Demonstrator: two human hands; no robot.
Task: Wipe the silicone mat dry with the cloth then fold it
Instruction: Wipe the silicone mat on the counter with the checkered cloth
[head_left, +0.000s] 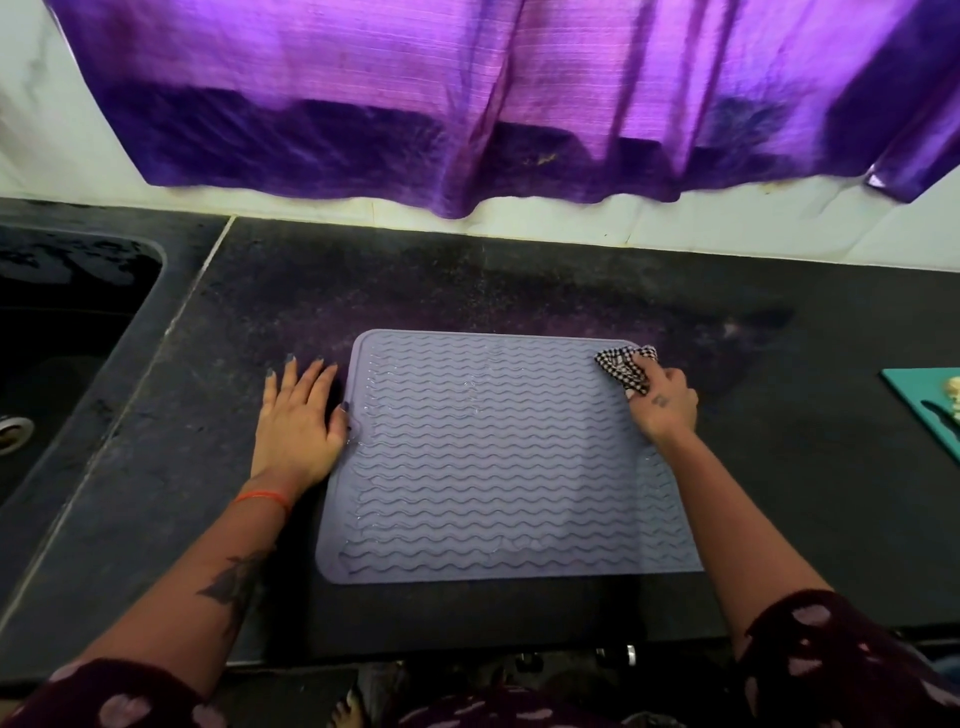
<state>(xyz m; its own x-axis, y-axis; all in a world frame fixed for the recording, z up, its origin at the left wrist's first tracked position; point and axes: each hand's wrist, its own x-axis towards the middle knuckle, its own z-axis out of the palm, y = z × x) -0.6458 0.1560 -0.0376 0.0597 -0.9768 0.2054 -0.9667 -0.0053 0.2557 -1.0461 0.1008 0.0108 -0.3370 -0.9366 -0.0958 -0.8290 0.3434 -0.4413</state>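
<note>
Lavender silicone mat (498, 457) with wavy ridges, flat on dark counter (519, 280), no readable writing, left hand (298, 415) flat with fingers spread at its left edge, right hand (662, 405) gripping bunched checked cloth (623, 366) on far right corner

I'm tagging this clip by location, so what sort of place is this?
Most likely a home kitchen: a dark stone counter with a sink sunk into it on the left, and a teal cutting board at the right edge.
</note>
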